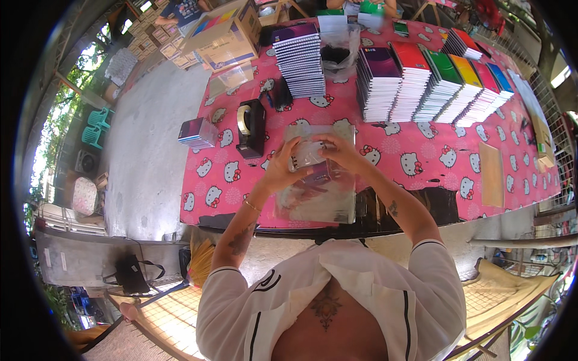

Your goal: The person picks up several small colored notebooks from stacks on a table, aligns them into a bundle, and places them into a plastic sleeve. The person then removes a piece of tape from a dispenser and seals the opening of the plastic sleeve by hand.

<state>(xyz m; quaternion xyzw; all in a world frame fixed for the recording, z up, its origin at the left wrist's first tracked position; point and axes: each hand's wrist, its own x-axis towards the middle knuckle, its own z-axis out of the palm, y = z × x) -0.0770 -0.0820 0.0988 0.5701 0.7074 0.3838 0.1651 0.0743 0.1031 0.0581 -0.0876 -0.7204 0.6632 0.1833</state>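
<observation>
In front of me a clear plastic sheet or bag (334, 207) lies on the table, with glare on it. A small purple-covered item (319, 175), partly hidden, shows through or beneath the plastic. My left hand (282, 169) curls round the left side of this bundle, thumb and fingers apart around the plastic. From the right, my right hand (341, 154) bends its fingers over the plastic's far part. To the left of my hands stands a black tape dispenser (251, 129) with a roll of tape. Farther left sits a short stack of small purple notebooks (197, 132).
Tall stacks of spiral notebooks stand beyond: purple (299, 63) at centre, red (410, 75), green (442, 81) and others rightward. A cardboard box (226, 39) is at the far left. A tan cardboard strip (491, 174) lies right. People are across the pink-covered table (409, 189).
</observation>
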